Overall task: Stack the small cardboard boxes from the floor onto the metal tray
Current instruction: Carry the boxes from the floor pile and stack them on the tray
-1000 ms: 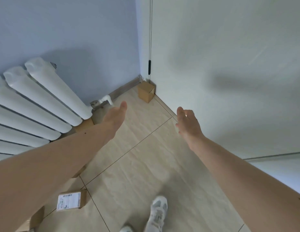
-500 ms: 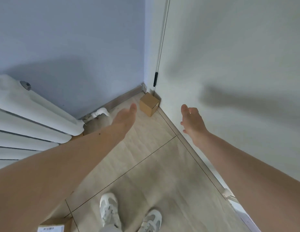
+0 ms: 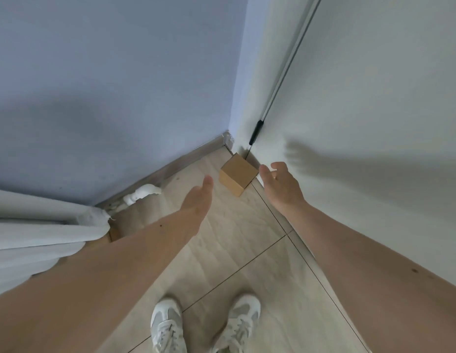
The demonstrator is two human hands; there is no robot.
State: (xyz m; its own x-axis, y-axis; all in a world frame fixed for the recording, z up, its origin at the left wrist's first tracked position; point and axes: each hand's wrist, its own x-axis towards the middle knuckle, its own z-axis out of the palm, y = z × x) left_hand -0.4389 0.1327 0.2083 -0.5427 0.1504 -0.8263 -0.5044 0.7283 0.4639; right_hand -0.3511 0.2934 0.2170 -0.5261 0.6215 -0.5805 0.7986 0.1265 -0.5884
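1. A small cardboard box [image 3: 237,174] sits on the tiled floor [image 3: 234,238] in the corner of the room, tucked where the blue wall [image 3: 114,85] meets the white door [image 3: 374,110], with one corner turned toward the person.

2. A person stands facing that box, both bare arms stretched out toward it, grey-and-white sneakers [image 3: 168,327] planted on the tiles well back from the box.

3. The left hand [image 3: 198,197] reaches in on the radiator side of the box, fingers straight and together, palm turned inward, holding nothing; its fingertips are near the box but apart from it.

4. The right hand [image 3: 281,188] comes in on the door side of the box, fingers loosely spread and slightly bent, gripping nothing; its thumb tip is just beside the box's near edge, and whether it touches cannot be told.

5. A white radiator [image 3: 43,233] runs along the blue wall, well apart from the box, with a white pipe fitting [image 3: 142,196] at the skirting board between the radiator and the box.

6. A brown cardboard edge [image 3: 114,233] shows under the radiator's end, partly hidden by the left forearm.

7. The hand's shadow [image 3: 323,164] falls across the door just beyond the box.
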